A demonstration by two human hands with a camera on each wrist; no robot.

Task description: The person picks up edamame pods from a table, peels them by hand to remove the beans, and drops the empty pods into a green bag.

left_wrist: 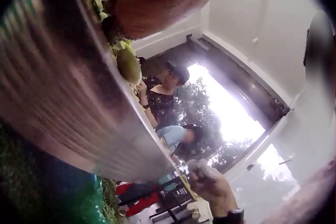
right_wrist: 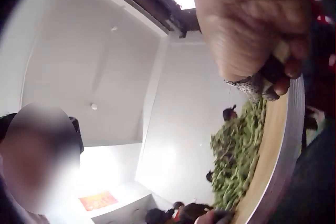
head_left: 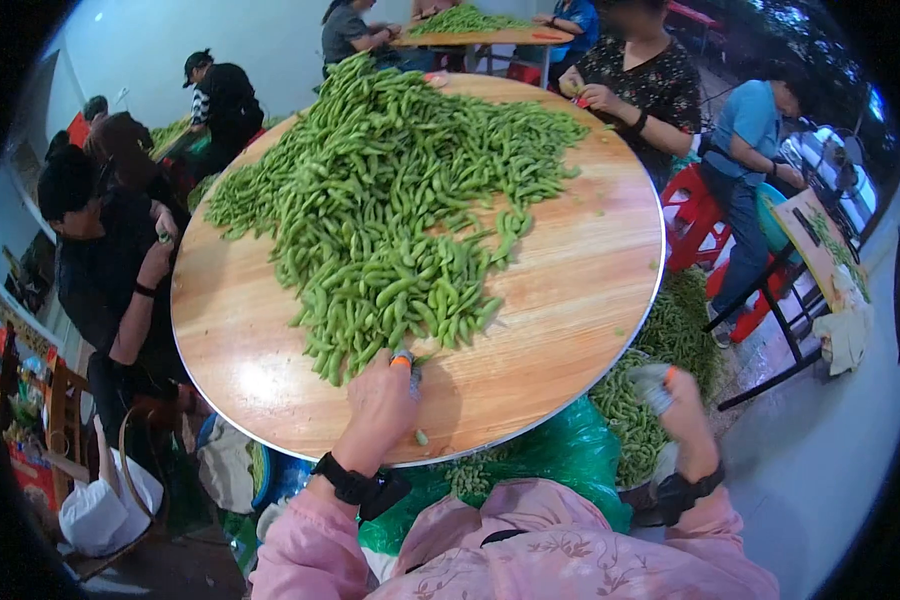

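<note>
My left hand (head_left: 382, 395) reaches over the near edge of the round wooden table (head_left: 555, 320), at the front of a large heap of green soybean pods (head_left: 380, 190). It wears an orange band near a fingertip. Its fingertips go in among the pods and are partly hidden. Beyond the table's right edge is my right hand (head_left: 688, 410), over more pods (head_left: 630, 435) lower down. A grey covering (right_wrist: 247, 85) wraps one digit in the right wrist view, where the fingers curl inward; I cannot tell whether anything is between them. A pod (left_wrist: 128, 66) shows below the left hand.
Green plastic sheeting (head_left: 570, 455) hangs by the table's near right side. A person in black (head_left: 100, 240) sits at the left, and another in a patterned top (head_left: 645, 80) at the far right. Red stools (head_left: 695, 215) and a small table (head_left: 810, 240) stand to the right.
</note>
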